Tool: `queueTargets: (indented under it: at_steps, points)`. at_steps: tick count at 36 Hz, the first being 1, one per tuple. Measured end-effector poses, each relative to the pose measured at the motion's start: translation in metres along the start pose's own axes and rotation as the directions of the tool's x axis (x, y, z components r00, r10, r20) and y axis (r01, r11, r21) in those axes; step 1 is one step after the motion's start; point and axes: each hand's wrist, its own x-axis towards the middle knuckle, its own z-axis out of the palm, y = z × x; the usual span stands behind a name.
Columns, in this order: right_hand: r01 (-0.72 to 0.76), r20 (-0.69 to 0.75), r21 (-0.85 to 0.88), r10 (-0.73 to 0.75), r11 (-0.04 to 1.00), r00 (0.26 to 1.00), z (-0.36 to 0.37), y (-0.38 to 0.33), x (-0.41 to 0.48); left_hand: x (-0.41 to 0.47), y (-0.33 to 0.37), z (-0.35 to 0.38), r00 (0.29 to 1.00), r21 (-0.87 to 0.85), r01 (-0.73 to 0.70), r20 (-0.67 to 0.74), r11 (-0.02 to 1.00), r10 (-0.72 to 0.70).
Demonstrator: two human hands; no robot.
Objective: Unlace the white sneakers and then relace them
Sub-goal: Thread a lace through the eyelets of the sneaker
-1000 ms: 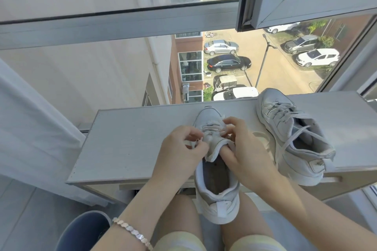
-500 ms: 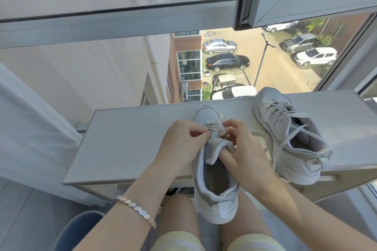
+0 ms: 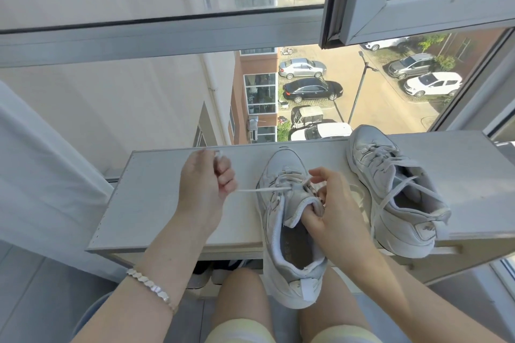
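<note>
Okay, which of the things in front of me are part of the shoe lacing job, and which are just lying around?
Part of the job:
- near sneaker, heel hanging off the shelf
- lace, pulled taut to the left
- second sneaker, on the shelf at right

Just lying about:
- dark shoes under the shelf
- white curtain at left

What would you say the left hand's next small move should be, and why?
Probably bring the left hand back to the near sneaker for the next eyelet. Its fingers pinch the lace, which already runs straight to the eyelets, so more pulling likely gains little; the right hand grips the tongue, steadying the shoe.
</note>
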Motion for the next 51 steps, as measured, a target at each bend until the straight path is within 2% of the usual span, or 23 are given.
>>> queueTargets:
  at_steps: [1,2,3,4,5,6,9,13,15,18,24,31,38,41,42,43,44,45,46,47,48,49,51]
  points:
    - [-0.001,-0.004,0.004,0.001,1.000,1.000,0.000,0.000,0.000,0.004,0.000,-0.008,0.996,0.287,-0.061,-0.039,0.956,0.075]
    - [-0.003,-0.008,0.010,0.003,1.000,1.000,0.000,0.000,0.000,0.008,-0.002,-0.019,0.987,0.597,-0.110,-0.029,0.795,0.159]
    - [-0.004,-0.015,0.019,0.005,1.000,1.000,0.000,-0.001,0.000,0.012,-0.004,-0.030,0.978,0.831,-0.134,0.024,0.540,0.206]
    - [-0.005,-0.023,0.032,0.006,0.999,1.000,0.000,-0.001,0.000,0.013,-0.007,-0.039,0.975,0.953,-0.132,0.076,0.274,0.207]
    - [-0.005,-0.032,0.049,0.006,0.999,0.999,0.001,-0.002,0.000,0.015,-0.009,-0.046,0.976,0.989,-0.121,0.103,0.087,0.191]
    - [-0.005,-0.037,0.067,0.008,0.998,0.999,0.001,-0.002,0.001,0.015,-0.011,-0.049,0.979,0.993,-0.114,0.109,0.018,0.173]
    - [-0.013,-0.043,0.105,0.018,0.994,0.999,0.005,-0.005,0.002,0.015,-0.015,-0.042,0.972,0.981,-0.171,0.153,0.088,0.180]
    - [-0.025,-0.060,0.134,0.033,0.991,0.998,0.009,-0.004,0.002,0.007,-0.013,-0.014,0.911,0.884,-0.402,0.359,0.238,0.204]
    - [-0.048,-0.057,0.152,0.057,0.987,0.997,0.008,-0.003,0.001,0.003,-0.011,-0.001,0.900,0.856,-0.431,0.429,0.287,0.072]
    - [-0.084,-0.051,0.185,0.094,0.979,0.994,0.007,-0.003,0.001,0.000,-0.010,0.014,0.884,0.858,-0.376,0.446,0.350,-0.143]
    - [-0.149,-0.034,0.259,0.163,0.954,0.986,0.007,-0.003,0.001,0.005,-0.007,0.024,0.888,0.878,-0.429,0.453,0.215,-0.079]
    - [-0.156,-0.003,0.241,0.161,0.958,0.987,0.006,-0.004,-0.001,0.004,-0.005,0.028,0.875,0.880,-0.464,0.473,0.102,-0.100]
    - [-0.055,-0.074,0.165,0.068,0.985,0.995,0.009,-0.002,-0.001,0.004,-0.006,0.029,0.854,0.868,-0.496,0.485,-0.017,-0.187]
    - [-0.051,-0.094,0.179,0.069,0.983,0.993,0.010,-0.002,-0.001,0.000,-0.007,0.030,0.827,0.829,-0.547,0.514,-0.116,-0.227]
    - [-0.051,-0.103,0.179,0.071,0.982,0.992,0.010,-0.001,-0.001,0.000,-0.009,0.029,0.820,0.820,-0.562,0.535,-0.107,-0.204]
    - [-0.053,-0.109,0.173,0.073,0.983,0.991,0.010,-0.001,-0.002,0.000,-0.010,0.028,0.836,0.845,-0.534,0.523,-0.027,-0.165]
    - [-0.055,-0.113,0.165,0.074,0.985,0.991,0.009,0.000,-0.002,0.000,-0.011,0.026,0.870,0.877,-0.464,0.477,0.124,-0.121]
    - [-0.058,-0.113,0.162,0.077,0.985,0.991,0.009,0.000,-0.002,0.000,-0.012,0.024,0.910,0.871,-0.363,0.408,0.330,-0.076]
    - [-0.062,-0.109,0.163,0.080,0.985,0.991,0.008,0.001,-0.003,0.001,-0.012,0.020,0.943,0.784,-0.252,0.330,0.568,-0.037]
    - [-0.063,-0.103,0.165,0.081,0.984,0.991,0.007,0.001,-0.003,0.002,-0.011,0.017,0.967,0.612,-0.135,0.254,0.779,-0.032]
    - [-0.066,-0.099,0.164,0.083,0.984,0.992,0.007,0.002,-0.003,0.003,-0.008,0.013,0.977,0.382,-0.021,0.202,0.924,-0.062]
    - [-0.071,-0.096,0.159,0.087,0.985,0.992,0.007,0.001,-0.003,0.004,-0.005,0.009,0.979,0.137,0.075,0.180,0.988,-0.099]
    - [-0.081,-0.086,0.150,0.094,0.985,0.992,0.008,0.000,-0.002,0.006,0.001,-0.002,0.979,-0.212,0.169,0.147,0.963,-0.139]
